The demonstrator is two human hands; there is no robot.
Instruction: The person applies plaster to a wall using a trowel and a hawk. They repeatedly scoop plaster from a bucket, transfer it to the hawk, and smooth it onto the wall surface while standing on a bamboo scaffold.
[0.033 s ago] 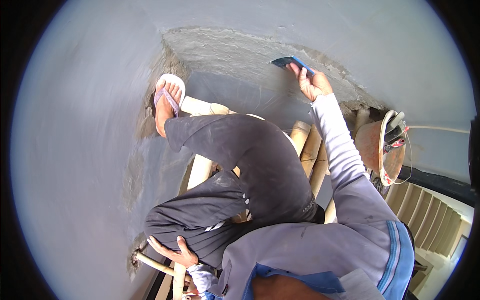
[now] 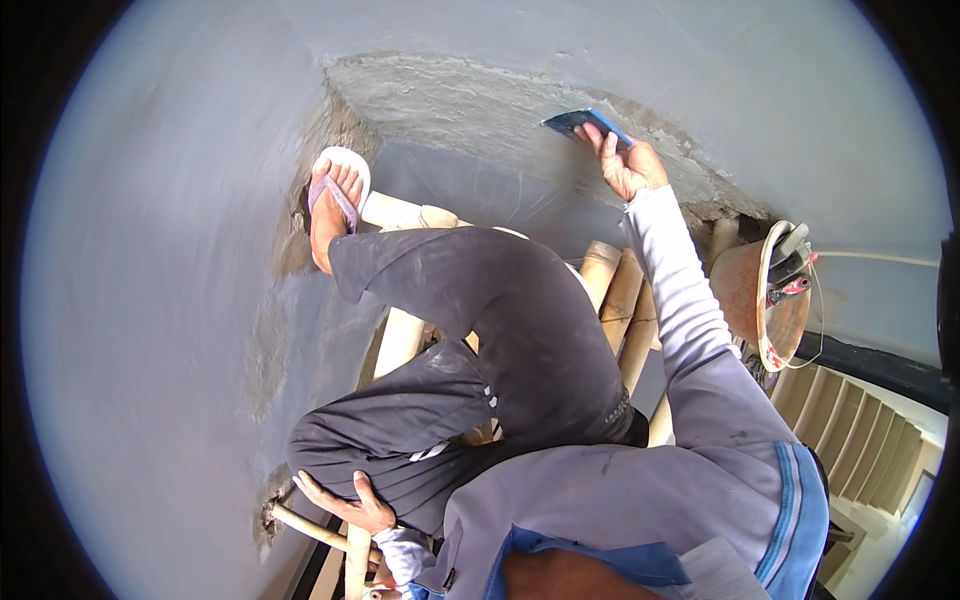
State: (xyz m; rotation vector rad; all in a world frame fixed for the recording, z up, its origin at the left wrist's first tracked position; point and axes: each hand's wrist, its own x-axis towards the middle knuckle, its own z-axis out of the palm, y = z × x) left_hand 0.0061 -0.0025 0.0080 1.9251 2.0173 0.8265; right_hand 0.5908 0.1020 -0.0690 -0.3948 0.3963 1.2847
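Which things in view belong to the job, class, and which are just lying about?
Likely in the job:
blue-edged scraper, in the right hand
rough grey wall patch beside it
bamboo poles, apparently for support

Lying by, untouched:
bucket
red-handled tool inside it

right hand (image 2: 630, 172) raised, gripping, left hand (image 2: 362, 510) lowered, outspread

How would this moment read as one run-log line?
left hand: resting on bent leg | right hand: holding blue-edged blade by rough plaster, contact unclear | nearby: bucket with tools, bamboo poles
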